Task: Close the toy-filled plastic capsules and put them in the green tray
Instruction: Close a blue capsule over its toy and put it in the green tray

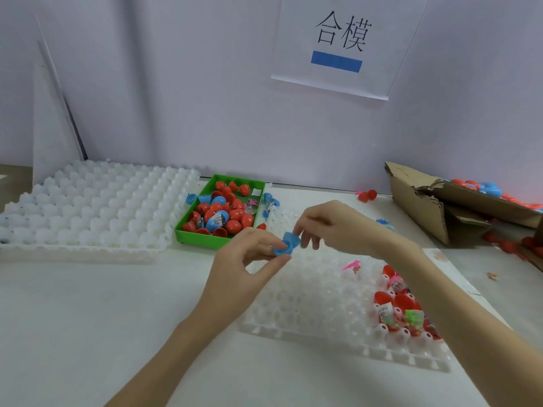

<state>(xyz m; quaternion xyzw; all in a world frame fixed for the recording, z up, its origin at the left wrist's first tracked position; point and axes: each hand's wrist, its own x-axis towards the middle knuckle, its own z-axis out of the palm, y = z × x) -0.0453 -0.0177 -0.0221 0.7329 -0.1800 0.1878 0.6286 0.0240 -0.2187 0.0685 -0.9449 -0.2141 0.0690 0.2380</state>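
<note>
Both my hands hold a blue plastic capsule [287, 244] above the table's middle. My left hand [246, 261] pinches its lower half between thumb and fingers. My right hand [329, 224] pinches the upper half from the right; the two halves sit at an angle to each other. Just behind, the green tray [216, 241] holds several red and blue capsules. A white holder tray [308, 304] lies under my hands, with several open red capsule halves and wrapped toys [402, 304] at its right side.
A larger white holder tray [88, 207] lies at the left. A torn cardboard box [435, 201] with red and blue capsule shells stands at the right. Loose blue shells [270, 199], a red capsule [367, 195] and small toys lie near the wall.
</note>
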